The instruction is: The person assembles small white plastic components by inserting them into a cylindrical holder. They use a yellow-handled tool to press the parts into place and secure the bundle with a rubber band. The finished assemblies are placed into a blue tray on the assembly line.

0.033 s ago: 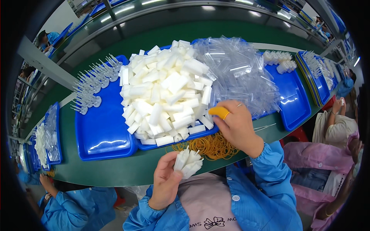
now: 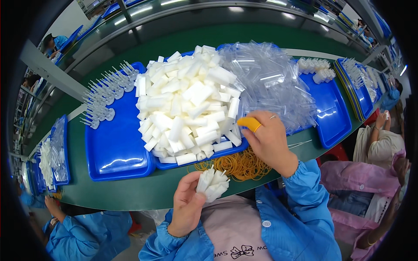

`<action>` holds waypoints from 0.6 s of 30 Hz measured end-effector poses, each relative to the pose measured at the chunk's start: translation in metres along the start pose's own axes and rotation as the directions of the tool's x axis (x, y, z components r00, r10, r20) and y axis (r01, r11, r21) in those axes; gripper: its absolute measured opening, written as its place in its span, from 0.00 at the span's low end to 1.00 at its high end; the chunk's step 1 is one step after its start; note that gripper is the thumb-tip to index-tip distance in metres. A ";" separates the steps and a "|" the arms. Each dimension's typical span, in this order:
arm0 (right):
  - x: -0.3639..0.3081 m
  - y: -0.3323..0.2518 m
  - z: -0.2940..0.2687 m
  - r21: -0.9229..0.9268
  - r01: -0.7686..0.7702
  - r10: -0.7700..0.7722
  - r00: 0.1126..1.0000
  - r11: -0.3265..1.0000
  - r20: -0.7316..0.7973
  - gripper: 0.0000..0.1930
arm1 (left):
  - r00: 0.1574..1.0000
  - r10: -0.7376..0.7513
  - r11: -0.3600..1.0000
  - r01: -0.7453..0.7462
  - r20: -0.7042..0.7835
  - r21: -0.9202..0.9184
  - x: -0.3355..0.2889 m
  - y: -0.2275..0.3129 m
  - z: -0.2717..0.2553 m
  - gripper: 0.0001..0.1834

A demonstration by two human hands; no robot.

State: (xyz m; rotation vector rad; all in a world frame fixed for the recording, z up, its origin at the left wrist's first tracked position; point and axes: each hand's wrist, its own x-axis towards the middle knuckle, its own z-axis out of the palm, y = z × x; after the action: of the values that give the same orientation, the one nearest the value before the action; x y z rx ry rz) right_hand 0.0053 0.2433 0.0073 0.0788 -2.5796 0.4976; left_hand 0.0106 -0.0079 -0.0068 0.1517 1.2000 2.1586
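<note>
My left hand is closed around a bundle of white foam pieces, with thin pale tips poking out at its top. It holds this bundle just off the table's near edge. My right hand hovers beside the heap of white foam tubes and the pile of clear plastic sleeves. A yellow finger cot covers its index finger, and there is a ring on another. Thumb and index finger look slightly apart, with nothing visible between them; the other fingers are partly hidden. Below this hand lie tan rubber bands.
At left, a blue tray carries clear stemmed plastic parts along its far edge. The right blue tray has white bundles at its back. Thin metal tweezers lie right of my wrist. Co-workers sit on both sides.
My right hand has shifted very slightly to the right and away from me. My left hand and its bundle stay in place.
</note>
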 end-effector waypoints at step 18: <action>0.000 0.012 -0.006 -0.054 -0.182 0.169 0.967 0.982 -0.190 0.10 | 0.999 0.019 0.998 -0.021 -0.040 -0.062 0.001 -0.001 0.002 0.27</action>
State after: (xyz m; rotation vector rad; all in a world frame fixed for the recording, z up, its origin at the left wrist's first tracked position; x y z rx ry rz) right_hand 0.0061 0.2561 0.0082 -0.2134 -2.4293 0.4540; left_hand 0.0113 -0.0058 -0.0066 0.0946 1.1558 2.2235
